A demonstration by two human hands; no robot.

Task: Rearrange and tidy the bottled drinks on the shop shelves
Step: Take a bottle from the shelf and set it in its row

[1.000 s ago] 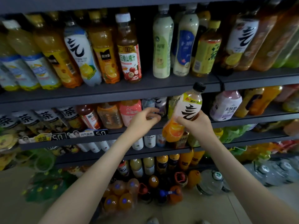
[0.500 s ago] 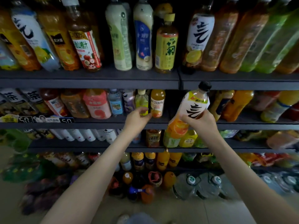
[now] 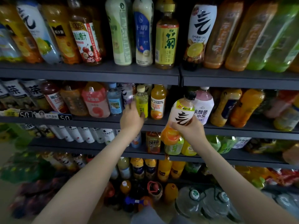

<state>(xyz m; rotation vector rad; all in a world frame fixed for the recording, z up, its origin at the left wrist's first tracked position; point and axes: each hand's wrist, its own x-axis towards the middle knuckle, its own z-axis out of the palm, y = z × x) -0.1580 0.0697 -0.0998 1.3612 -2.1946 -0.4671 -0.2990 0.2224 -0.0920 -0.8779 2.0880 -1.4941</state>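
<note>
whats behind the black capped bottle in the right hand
Right behind the black-capped bottle, held by the right hand, a pink and white bottle stands on the shelf. Its left side is covered, so part of its label is hidden.

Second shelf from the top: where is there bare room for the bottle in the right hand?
One free slot: the dark gap between the orange juice bottle and the pink-and-white bottle, just behind the white-label bottle in the right hand. Leftward the row is packed, where the left hand grips the yellow-green bottle; rightward it is packed too.
</note>
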